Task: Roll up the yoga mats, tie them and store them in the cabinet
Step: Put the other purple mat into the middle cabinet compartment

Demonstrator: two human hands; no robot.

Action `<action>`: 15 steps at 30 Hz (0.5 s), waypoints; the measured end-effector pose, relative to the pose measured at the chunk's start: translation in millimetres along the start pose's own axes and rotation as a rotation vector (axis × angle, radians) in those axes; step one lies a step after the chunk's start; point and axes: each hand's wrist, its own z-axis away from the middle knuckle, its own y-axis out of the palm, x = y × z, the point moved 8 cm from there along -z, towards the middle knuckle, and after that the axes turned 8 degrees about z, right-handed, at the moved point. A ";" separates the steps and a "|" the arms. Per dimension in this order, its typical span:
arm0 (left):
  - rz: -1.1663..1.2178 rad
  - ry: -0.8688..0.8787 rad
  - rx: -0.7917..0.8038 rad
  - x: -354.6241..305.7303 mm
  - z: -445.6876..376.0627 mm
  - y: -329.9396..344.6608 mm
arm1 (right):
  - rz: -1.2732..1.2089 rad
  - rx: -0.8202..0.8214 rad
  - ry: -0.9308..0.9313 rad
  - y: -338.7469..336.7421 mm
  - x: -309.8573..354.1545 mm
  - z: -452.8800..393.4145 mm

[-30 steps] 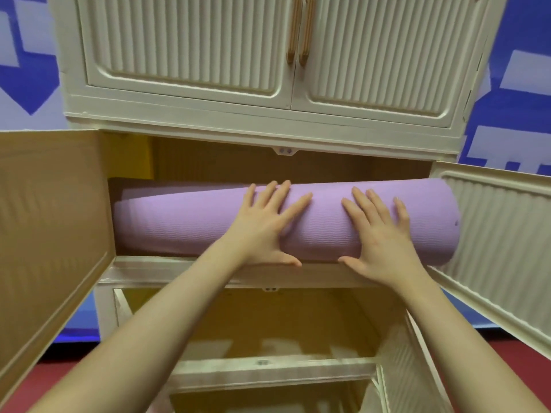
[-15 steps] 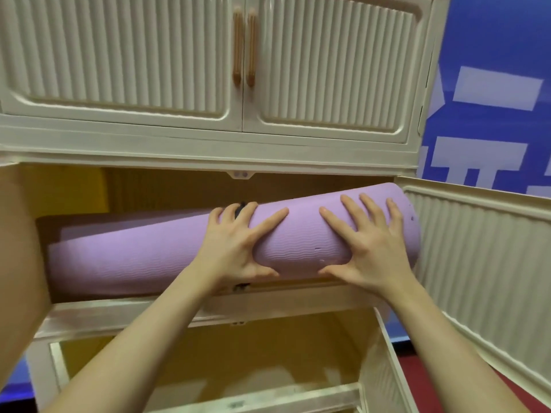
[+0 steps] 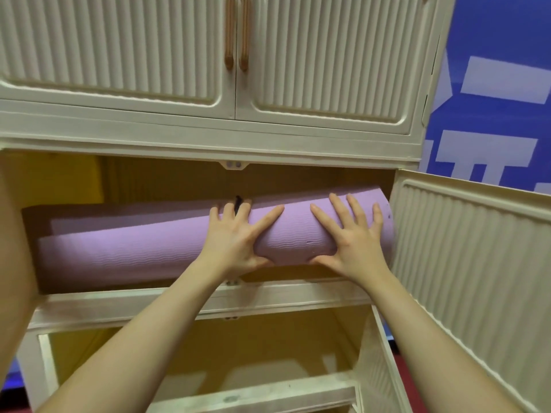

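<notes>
A rolled purple yoga mat lies lengthwise inside the middle compartment of the cream cabinet. A second purple roll shows behind it. My left hand and my right hand press flat on the front roll near its right end, fingers spread and straight. A thin black tie peeks out just above my left fingers. The roll's right end sits just inside the compartment's right side.
The right door of the middle compartment stands open beside my right arm; the left door is open at the frame's left edge. The upper doors are closed. The lower compartment is open. A blue wall is behind.
The front mat has gone deeper into the compartment and its right end now sits inside the frame. Both hands moved forward with it, still flat on the roll.
</notes>
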 end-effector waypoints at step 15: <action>-0.035 0.001 0.239 -13.2 13.7 51.8 | -0.128 0.315 0.177 75.1 14.5 42.0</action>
